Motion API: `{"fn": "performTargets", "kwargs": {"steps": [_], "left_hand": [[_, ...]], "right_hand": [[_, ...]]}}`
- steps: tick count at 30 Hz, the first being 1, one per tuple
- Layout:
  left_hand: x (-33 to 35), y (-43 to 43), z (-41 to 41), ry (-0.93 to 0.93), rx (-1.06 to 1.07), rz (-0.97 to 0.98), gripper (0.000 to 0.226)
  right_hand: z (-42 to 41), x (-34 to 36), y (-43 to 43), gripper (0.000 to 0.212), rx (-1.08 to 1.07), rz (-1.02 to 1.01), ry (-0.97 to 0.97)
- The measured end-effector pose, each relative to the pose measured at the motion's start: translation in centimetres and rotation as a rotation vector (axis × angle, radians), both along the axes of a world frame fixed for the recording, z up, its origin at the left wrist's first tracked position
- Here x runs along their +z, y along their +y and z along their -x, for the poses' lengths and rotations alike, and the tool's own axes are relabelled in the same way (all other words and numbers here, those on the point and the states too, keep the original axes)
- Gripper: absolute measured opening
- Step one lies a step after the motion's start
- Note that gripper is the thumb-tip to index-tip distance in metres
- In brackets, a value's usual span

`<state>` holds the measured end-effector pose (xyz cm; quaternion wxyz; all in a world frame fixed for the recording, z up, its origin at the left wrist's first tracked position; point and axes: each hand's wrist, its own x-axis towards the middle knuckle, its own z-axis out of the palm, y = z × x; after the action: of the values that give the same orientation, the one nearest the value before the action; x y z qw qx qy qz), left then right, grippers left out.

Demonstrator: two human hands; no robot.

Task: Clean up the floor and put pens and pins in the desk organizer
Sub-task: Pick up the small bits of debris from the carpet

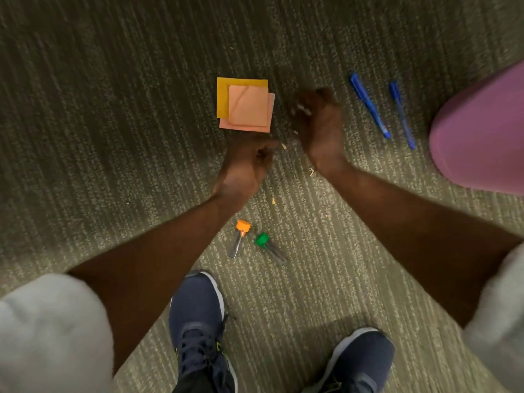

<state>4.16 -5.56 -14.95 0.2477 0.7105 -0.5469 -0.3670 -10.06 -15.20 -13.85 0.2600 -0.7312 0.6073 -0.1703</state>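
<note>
Both hands low over carpet. Left hand curled, fingertips pressed together near small debris; contents unclear. Right hand blurred, grip state unclear. Two blue pens on carpet right of it; sticky notes left.

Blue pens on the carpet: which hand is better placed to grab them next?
Probably the right hand. It hovers nearer the two blue pens, which lie on its side. The left hand sits farther away, curled below the sticky notes.
</note>
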Motion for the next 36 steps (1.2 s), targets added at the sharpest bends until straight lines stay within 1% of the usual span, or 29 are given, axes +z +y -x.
{"fn": "performTargets", "kwargs": {"steps": [2, 3, 4, 6, 7, 10, 13, 16, 20, 22, 24, 27, 29, 32, 33, 36], "left_hand": [[-0.6, -1.0, 0.6, 0.016, -0.027, 0.123, 0.024], [-0.9, -1.1, 0.7, 0.012, -0.074, 0.168, 0.025], [-0.9, -1.5, 0.9, 0.006, -0.138, 0.186, 0.027], [-0.6, -1.8, 0.8, 0.042, -0.183, 0.131, 0.03], [-0.7, -1.7, 0.7, 0.04, -0.193, 0.129, 0.031], [-0.5, -1.7, 0.6, 0.083, -0.176, 0.131, 0.035], [-0.9, -2.0, 0.3, 0.064, -0.184, 0.131, 0.042], [-1.0, -2.2, 0.4, 0.067, -0.17, 0.084, 0.045], [-0.4, -2.8, 0.6, 0.073, -0.145, 0.009, 0.047], [0.1, -3.2, 0.9, 0.112, -0.107, -0.043, 0.051], [0.3, -3.3, 0.6, 0.167, -0.072, -0.078, 0.05], [0.0, -2.2, 0.0, 0.32, -0.051, -0.17, 0.041], [0.0, -0.6, -0.2, 0.329, -0.074, -0.236, 0.033], [0.4, 1.9, -0.2, 0.329, -0.059, -0.315, 0.024], [0.8, 2.4, -0.2, 0.345, -0.047, -0.336, 0.024], [1.5, 3.3, -0.3, 0.498, 0.025, -0.422, 0.028]], "right_hand": [[-0.5, -0.2, -3.2, 0.028, 0.094, 0.005, 0.062], [-0.6, -0.4, -4.3, 0.03, 0.15, 0.004, 0.086], [-0.8, -0.6, -5.1, 0.029, 0.207, 0.005, 0.113], [-0.9, -1.3, -6.1, 0.026, 0.266, 0.024, 0.14], [-1.0, -1.7, -6.5, 0.026, 0.246, 0.033, 0.127], [-1.3, -2.4, -7.2, 0.026, 0.099, 0.018, 0.092], [-1.9, -2.6, -6.9, 0.03, 0.061, 0.003, 0.154], [-2.2, -2.1, -6.6, 0.034, 0.105, -0.001, 0.255], [-1.2, -1.3, -5.3, 0.032, 0.15, -0.08, 0.234], [0.3, -1.1, -3.3, 0.024, 0.184, -0.104, 0.237], [1.7, -1.1, -1.1, 0.013, 0.214, -0.132, 0.188], [3.4, -1.5, 1.0, 0.01, 0.318, -0.099, 0.059], [3.8, -1.4, 1.5, 0.011, 0.336, -0.06, 0.025], [3.5, -1.5, 2.0, 0.006, 0.331, -0.028, 0.072], [3.5, -1.7, 2.1, 0.007, 0.345, -0.004, 0.101], [3.5, -2.0, 2.3, 0.011, 0.398, 0.039, 0.148]]}}
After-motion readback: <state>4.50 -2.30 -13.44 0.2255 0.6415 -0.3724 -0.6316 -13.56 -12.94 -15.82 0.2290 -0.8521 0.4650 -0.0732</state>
